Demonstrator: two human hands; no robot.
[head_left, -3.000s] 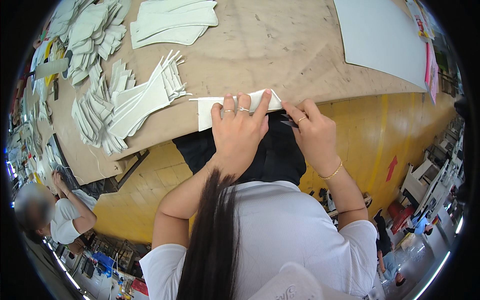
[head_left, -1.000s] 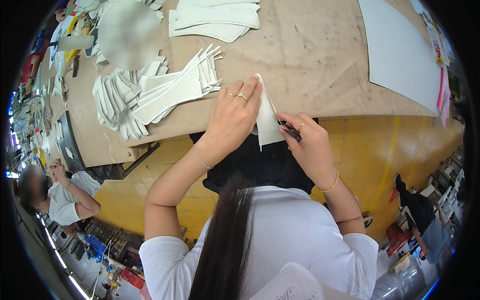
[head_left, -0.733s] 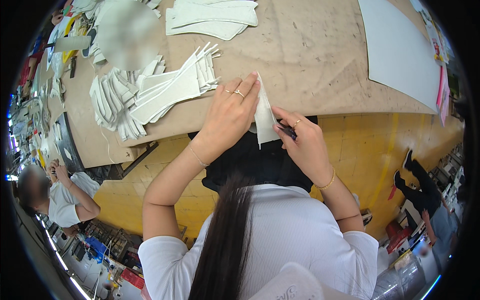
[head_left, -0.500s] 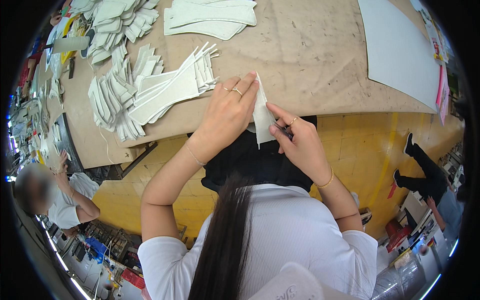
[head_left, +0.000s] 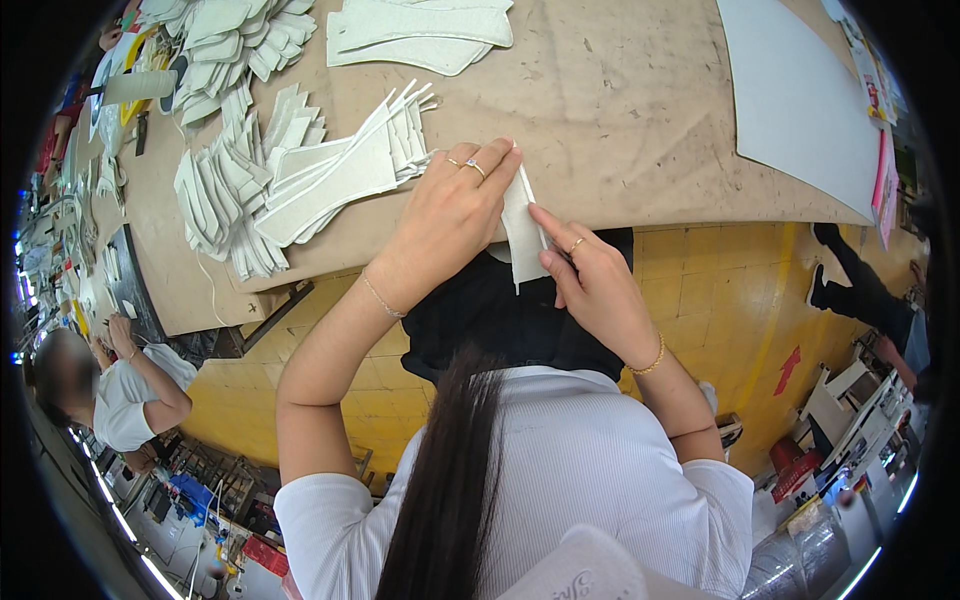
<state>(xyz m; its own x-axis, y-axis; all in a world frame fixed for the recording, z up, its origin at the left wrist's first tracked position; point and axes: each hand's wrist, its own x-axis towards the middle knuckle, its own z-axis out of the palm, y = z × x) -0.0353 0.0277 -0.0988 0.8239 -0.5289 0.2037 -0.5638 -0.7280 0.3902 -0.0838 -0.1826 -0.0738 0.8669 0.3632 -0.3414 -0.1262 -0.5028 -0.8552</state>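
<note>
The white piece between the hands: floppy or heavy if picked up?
Probably light, since the white piece looks thin. Perhaps fairly stiff: its end juts past the table without obvious droop, though the right hand may support it.

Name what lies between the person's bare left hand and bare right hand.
In the head view, a flat, off-white, fabric-like piece lies between left hand and right hand, touching both.

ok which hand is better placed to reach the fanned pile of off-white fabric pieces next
Probably the left hand: it lies just beside the fanned pile, while the right hand is farther off, at the right edge of the narrow off-white fabric piece.
</note>
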